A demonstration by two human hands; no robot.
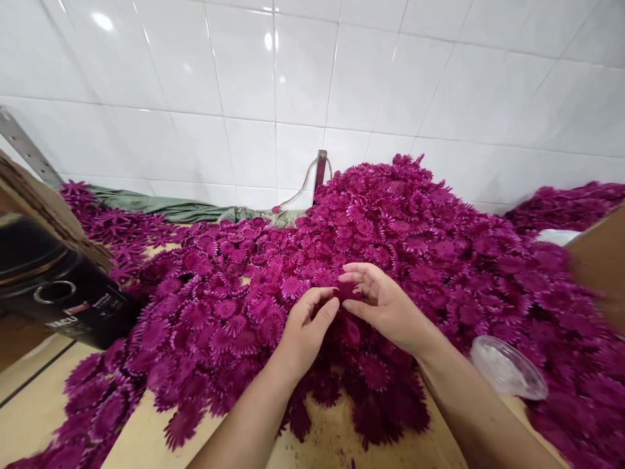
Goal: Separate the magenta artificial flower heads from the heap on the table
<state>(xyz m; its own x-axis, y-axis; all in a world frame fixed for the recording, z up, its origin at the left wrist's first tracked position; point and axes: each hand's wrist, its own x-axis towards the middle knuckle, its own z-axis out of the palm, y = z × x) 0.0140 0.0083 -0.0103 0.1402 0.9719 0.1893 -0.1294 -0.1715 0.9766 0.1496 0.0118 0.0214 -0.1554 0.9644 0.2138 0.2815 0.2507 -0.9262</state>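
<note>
- The small purple flower piece point(347, 290) at the hands is dark and partly covered by fingers; its full outline cannot be made out against the purple flowers behind.
- The left hand point(308, 326) has thumb and forefinger tips almost meeting at the piece's left edge; whether they pinch it cannot be told. Its other fingers are mostly hidden.
- The right hand point(385, 305) is curved, its thumb and fingers apart around the piece's right side.
- Both forearms run out of the bottom of the view.
- The flower heap point(390, 225) hides most of the worktop point(312, 449) and is cut off at the right.
- The black bottle point(78, 293) is cut off at the left, its lettering only partly readable; cardboard point(49, 202) stands behind it.
- A white item point(558, 237) is half covered between the heap and a brown panel point(600, 260); what it is cannot be told.
- The clear plastic tub point(508, 368) sits just beside the right forearm; its contents are blurred.
- Bare worktop shows between and beside the forearms and at lower left. Flowers crowd close around both hands, while the tiled wall point(244, 71) stands behind the heap.
</note>
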